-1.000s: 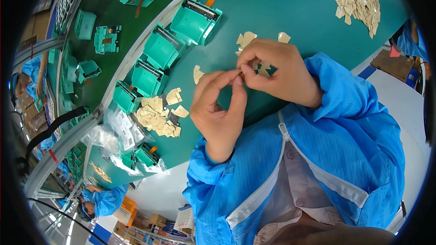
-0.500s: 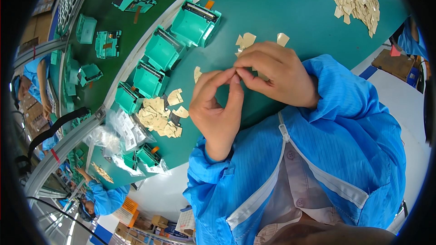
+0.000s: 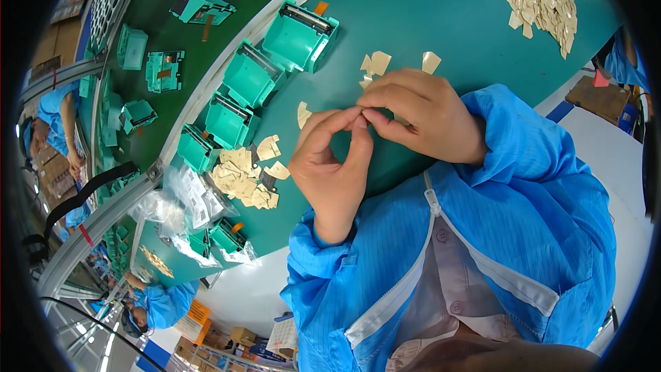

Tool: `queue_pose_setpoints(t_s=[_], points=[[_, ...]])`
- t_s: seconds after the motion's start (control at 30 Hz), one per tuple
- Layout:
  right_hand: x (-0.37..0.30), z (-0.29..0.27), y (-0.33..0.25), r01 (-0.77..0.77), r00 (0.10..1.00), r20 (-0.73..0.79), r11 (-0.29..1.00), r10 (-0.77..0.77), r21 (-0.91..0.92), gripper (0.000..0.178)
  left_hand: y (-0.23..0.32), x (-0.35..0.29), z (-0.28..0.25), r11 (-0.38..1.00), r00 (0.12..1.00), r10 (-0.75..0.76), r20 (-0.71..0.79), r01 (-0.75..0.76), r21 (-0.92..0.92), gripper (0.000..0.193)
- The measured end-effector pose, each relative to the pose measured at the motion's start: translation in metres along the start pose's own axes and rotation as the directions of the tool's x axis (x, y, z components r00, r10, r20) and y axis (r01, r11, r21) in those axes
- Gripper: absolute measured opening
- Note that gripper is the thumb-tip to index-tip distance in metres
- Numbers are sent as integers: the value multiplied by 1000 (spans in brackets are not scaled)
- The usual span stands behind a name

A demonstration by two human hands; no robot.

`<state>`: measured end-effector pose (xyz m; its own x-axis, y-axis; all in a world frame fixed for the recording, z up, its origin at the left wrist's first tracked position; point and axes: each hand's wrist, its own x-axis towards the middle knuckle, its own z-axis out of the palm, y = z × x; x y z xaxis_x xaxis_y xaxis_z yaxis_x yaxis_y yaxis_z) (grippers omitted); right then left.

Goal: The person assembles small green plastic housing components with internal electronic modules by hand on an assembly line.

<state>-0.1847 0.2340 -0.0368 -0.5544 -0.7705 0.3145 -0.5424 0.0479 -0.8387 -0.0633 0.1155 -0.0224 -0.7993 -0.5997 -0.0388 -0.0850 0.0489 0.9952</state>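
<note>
My left hand (image 3: 332, 173) and my right hand (image 3: 428, 111) meet above the green table, thumbs and index fingertips pinched together. Whatever lies between the fingertips is too small or too hidden to make out. Just beyond my right hand are a few cream-coloured flat film pieces (image 3: 379, 63), with a single one (image 3: 431, 63) beside them. Another notched piece (image 3: 303, 115) rests left of my left hand. Further left is a small heap of similar pieces (image 3: 237, 176), with some dark bits among them.
A row of teal plastic housings (image 3: 292, 41) lines the table's left rail (image 3: 227, 55). Past it, more teal parts (image 3: 164, 71) sit on a dark green belt. Clear plastic bags (image 3: 189, 196) lie near left. A large cream heap (image 3: 540, 0) occupies the far right. Co-workers (image 3: 169, 303) are at left.
My hands keep the same pinched pose, with only slight finger shifts. The whole view has moved a little. At the far left, a co-worker's arm has changed position slightly.
</note>
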Motion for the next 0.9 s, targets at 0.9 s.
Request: queue_pose_setpoints(t_s=[0.9], points=[[10,5,1,-76,990,-112,991,89,111,13,-2,5,1,996,996,-70,-59,66,-61,18]])
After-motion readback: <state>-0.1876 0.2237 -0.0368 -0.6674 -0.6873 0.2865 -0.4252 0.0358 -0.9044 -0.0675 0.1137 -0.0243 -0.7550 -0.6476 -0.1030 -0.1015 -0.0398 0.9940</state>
